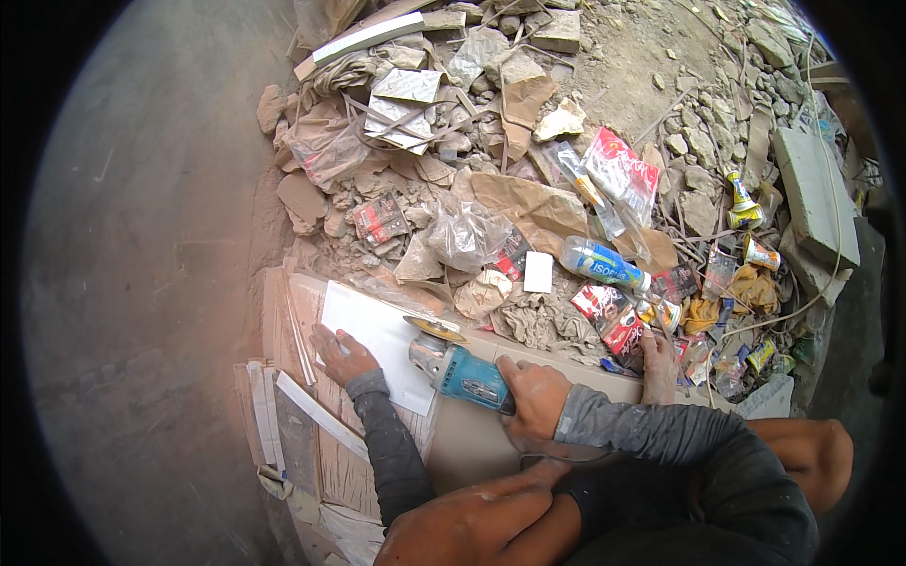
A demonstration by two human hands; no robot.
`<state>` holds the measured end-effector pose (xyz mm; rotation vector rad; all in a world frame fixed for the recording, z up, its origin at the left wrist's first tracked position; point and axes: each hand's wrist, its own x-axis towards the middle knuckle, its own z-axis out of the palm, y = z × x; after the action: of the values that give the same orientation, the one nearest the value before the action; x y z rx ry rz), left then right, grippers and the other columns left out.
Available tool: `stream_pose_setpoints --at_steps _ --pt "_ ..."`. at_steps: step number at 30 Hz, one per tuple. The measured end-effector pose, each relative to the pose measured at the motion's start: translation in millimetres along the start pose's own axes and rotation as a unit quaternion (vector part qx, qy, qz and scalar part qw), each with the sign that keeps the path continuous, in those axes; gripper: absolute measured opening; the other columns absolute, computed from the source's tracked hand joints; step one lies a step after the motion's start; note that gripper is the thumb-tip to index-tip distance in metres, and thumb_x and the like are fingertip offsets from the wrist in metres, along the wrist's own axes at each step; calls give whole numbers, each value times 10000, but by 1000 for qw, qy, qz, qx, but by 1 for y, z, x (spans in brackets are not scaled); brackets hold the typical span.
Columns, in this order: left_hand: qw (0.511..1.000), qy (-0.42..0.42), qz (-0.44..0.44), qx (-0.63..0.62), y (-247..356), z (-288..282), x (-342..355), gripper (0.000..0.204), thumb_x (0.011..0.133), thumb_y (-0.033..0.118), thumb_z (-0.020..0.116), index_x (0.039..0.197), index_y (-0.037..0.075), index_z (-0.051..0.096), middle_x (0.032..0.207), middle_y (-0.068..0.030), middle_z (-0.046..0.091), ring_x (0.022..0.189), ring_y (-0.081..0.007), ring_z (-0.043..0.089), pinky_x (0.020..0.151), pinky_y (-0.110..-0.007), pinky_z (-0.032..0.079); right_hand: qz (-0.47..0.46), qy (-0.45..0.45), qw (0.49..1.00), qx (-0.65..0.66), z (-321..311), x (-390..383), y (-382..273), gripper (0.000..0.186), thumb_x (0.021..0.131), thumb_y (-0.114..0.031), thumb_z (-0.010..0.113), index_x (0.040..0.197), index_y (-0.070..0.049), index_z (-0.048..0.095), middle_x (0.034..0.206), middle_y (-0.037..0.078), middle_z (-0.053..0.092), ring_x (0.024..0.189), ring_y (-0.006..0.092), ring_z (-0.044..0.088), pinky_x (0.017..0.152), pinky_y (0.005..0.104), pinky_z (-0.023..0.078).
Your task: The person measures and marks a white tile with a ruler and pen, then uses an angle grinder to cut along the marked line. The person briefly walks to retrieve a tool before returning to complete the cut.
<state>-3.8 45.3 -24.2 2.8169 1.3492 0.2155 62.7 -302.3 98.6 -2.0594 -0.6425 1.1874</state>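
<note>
A flat white tile (389, 351) lies on a larger beige slab (467, 448) in front of me. My left hand (343, 357) rests flat on the tile's left edge, fingers spread. The body of a teal angle grinder (472, 379) is held in my right hand (536, 396), fingers wrapped round its rear end. Its yellowish disc (434, 328) is over the tile's right part, near the far edge; whether it touches the tile I cannot tell. The grinder's head hides some of the tile.
Cut white strips (323, 415) lie left of the slab. Beyond it spreads rubble with a plastic bottle (604, 262), wrappers, paper cups and a small white piece (538, 273). A pale cable (788, 316) crosses the right side. My bare foot (659, 366) stands by the slab.
</note>
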Motion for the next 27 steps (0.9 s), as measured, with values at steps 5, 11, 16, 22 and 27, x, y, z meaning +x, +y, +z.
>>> stream_pose_setpoints --at_steps 5,11,16,22,27 --pt "1000 -5 2 -2 -1 0 1 580 1096 373 333 1606 98 359 1649 -113 377 1550 -296 293 1254 -602 156 15 -21 1000 1 -5 -2 -2 682 756 -193 822 1267 50 442 1026 311 653 933 496 683 833 539 555" --pt "1000 0 0 1 -2 1 1 580 1096 374 334 1609 104 353 1646 -116 381 1547 -300 300 1254 -603 155 4 -14 1000 -4 -3 -3 2 690 754 -208 820 1267 50 439 1020 310 652 921 494 683 824 543 556" --pt "1000 -3 -5 6 -1 2 1 578 1097 373 331 1613 111 345 1648 -117 378 1547 -299 300 1253 -605 157 10 -21 1000 -6 -3 -4 3 671 753 -210 818 1244 48 442 1010 312 651 914 496 681 820 544 556" --pt "1000 2 5 0 -4 3 1 583 1097 388 333 1608 108 356 1648 -114 378 1547 -303 300 1252 -604 162 10 -20 1000 7 -3 -8 5 655 753 -199 810 1236 54 447 1000 314 651 919 499 677 825 545 551" --pt "1000 -1 7 2 -6 5 2 588 1095 402 338 1599 100 375 1647 -115 380 1546 -308 298 1255 -595 156 -31 33 999 9 2 -12 11 617 763 -250 807 1195 29 466 883 310 663 825 500 678 748 555 549"
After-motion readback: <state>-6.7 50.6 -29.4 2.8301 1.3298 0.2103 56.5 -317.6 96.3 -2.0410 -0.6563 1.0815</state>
